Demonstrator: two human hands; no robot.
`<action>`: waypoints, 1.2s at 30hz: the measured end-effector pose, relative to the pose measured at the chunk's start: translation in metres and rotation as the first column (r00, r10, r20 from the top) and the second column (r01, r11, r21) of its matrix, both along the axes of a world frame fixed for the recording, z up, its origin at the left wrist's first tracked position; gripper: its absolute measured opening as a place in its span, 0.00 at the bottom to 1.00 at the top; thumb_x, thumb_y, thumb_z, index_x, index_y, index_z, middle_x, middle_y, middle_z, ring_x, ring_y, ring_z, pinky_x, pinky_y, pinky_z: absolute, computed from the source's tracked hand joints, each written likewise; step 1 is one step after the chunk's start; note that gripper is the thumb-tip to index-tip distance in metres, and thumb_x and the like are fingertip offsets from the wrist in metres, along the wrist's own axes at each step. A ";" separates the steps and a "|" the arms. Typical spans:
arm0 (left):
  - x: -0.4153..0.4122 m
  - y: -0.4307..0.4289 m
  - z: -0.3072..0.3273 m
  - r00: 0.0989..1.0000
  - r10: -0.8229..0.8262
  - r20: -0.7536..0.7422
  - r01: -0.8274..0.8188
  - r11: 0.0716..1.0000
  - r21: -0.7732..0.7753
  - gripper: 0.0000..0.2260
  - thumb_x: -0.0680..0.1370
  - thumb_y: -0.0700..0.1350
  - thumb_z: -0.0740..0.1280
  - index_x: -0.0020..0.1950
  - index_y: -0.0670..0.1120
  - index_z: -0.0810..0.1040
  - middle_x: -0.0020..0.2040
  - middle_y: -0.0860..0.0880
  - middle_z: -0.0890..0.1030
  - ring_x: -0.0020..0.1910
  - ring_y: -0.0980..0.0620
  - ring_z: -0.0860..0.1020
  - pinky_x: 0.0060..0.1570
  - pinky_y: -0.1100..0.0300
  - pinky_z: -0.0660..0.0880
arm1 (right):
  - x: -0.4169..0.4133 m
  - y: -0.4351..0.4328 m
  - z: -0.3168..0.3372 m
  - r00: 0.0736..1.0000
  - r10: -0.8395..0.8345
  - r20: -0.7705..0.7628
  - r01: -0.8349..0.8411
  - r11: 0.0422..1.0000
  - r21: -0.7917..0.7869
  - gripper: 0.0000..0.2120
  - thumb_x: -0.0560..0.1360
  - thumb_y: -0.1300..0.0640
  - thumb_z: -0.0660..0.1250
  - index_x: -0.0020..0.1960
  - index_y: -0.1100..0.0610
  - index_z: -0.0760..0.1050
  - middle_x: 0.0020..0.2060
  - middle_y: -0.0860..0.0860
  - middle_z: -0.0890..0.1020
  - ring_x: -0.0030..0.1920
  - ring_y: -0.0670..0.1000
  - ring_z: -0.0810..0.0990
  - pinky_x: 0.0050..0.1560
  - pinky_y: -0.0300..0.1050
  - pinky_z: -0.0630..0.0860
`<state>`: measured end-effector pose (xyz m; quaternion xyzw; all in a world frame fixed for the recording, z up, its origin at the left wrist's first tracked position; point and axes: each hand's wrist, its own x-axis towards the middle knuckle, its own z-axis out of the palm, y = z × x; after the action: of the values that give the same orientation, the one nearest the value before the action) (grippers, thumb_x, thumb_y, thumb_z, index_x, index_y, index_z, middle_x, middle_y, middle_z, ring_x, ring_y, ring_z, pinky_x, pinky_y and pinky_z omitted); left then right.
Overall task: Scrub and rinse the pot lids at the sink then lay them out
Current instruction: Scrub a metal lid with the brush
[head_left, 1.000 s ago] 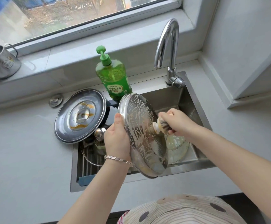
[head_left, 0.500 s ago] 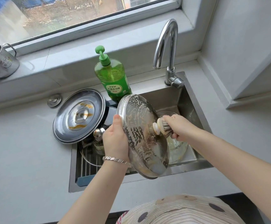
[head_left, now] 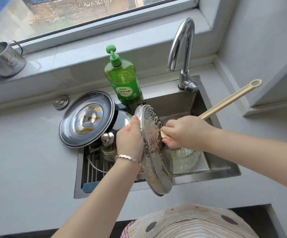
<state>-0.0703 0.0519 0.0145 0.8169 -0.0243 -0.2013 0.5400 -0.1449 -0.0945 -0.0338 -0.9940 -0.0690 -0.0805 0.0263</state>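
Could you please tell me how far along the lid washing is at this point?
Done: nothing visibly; no lid is laid out yet. In hand: the left hand holds a soapy lid over the sink while the right hand scrubs it with a brush. Left: rinsing it, then the stained lid and the glass lids in the sink.

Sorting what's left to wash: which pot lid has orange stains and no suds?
The big steel lid at the sink's back-left corner; the held lid is soapy.

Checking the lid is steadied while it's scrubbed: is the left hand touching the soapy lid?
Touching. The head view shows the left hand gripping the rim of the soapy lid, thumb lying over its edge.
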 end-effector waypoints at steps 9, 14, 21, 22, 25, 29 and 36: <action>0.001 0.006 0.000 0.998 -0.049 0.045 0.048 0.999 0.016 0.24 0.80 0.51 0.59 0.25 0.47 0.57 0.20 0.53 0.60 0.21 0.55 0.59 0.25 0.62 0.57 | -0.003 -0.002 -0.004 1.000 -0.015 0.008 0.013 0.968 0.253 0.18 0.73 0.47 0.56 0.36 0.57 0.78 0.31 0.51 0.77 0.20 0.54 0.71 0.20 0.38 0.61; -0.003 0.004 -0.001 0.999 -0.043 0.004 0.043 0.999 -0.026 0.25 0.80 0.50 0.60 0.25 0.47 0.57 0.19 0.54 0.59 0.22 0.53 0.58 0.26 0.61 0.56 | -0.002 -0.015 -0.009 0.998 -0.064 -0.006 0.064 0.976 0.209 0.20 0.74 0.46 0.53 0.34 0.57 0.76 0.31 0.52 0.76 0.20 0.56 0.71 0.20 0.39 0.62; 0.000 0.008 0.001 1.000 -0.016 -0.023 0.015 1.000 -0.016 0.23 0.80 0.52 0.59 0.27 0.46 0.58 0.21 0.52 0.61 0.19 0.57 0.59 0.21 0.67 0.60 | -0.003 -0.022 -0.011 0.857 -0.230 -0.462 0.491 0.637 0.594 0.21 0.79 0.52 0.56 0.28 0.57 0.67 0.27 0.49 0.73 0.32 0.52 0.73 0.34 0.47 0.68; 0.000 0.009 0.002 0.999 0.011 -0.035 -0.012 0.999 -0.033 0.23 0.80 0.52 0.59 0.27 0.46 0.59 0.21 0.52 0.62 0.19 0.57 0.61 0.21 0.66 0.61 | -0.006 -0.021 -0.014 0.818 -0.257 -0.515 0.571 0.482 0.665 0.23 0.79 0.53 0.56 0.28 0.61 0.67 0.25 0.52 0.72 0.29 0.51 0.71 0.32 0.44 0.68; -0.005 0.011 0.001 0.987 0.140 -0.076 -0.145 0.987 -0.066 0.22 0.80 0.51 0.58 0.28 0.45 0.62 0.22 0.52 0.67 0.21 0.58 0.66 0.20 0.69 0.65 | -0.014 -0.005 -0.025 0.649 -0.354 -0.674 0.735 0.060 0.676 0.23 0.80 0.53 0.55 0.28 0.60 0.65 0.22 0.54 0.69 0.23 0.51 0.68 0.22 0.34 0.64; -0.018 0.004 -0.006 0.980 0.196 0.032 -0.191 0.972 -0.135 0.24 0.81 0.49 0.57 0.25 0.46 0.61 0.19 0.53 0.66 0.20 0.56 0.66 0.24 0.66 0.65 | -0.014 0.030 -0.026 0.437 -0.274 -0.856 0.693 -0.504 0.515 0.17 0.80 0.54 0.52 0.35 0.58 0.63 0.21 0.52 0.67 0.21 0.49 0.65 0.18 0.31 0.57; -0.025 0.000 -0.017 0.960 0.144 0.238 -0.102 0.978 -0.180 0.25 0.80 0.48 0.58 0.24 0.48 0.56 0.20 0.54 0.59 0.21 0.56 0.57 0.24 0.63 0.57 | 0.007 0.034 -0.021 0.415 0.099 -0.904 0.583 -0.792 0.181 0.15 0.81 0.50 0.51 0.43 0.59 0.64 0.29 0.53 0.68 0.18 0.45 0.65 0.14 0.30 0.54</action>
<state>-0.0958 0.0522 -0.0028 0.7877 -0.0577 -0.0600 0.6104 -0.1384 -0.0600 -0.0549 -0.2723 0.5482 0.1222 0.7813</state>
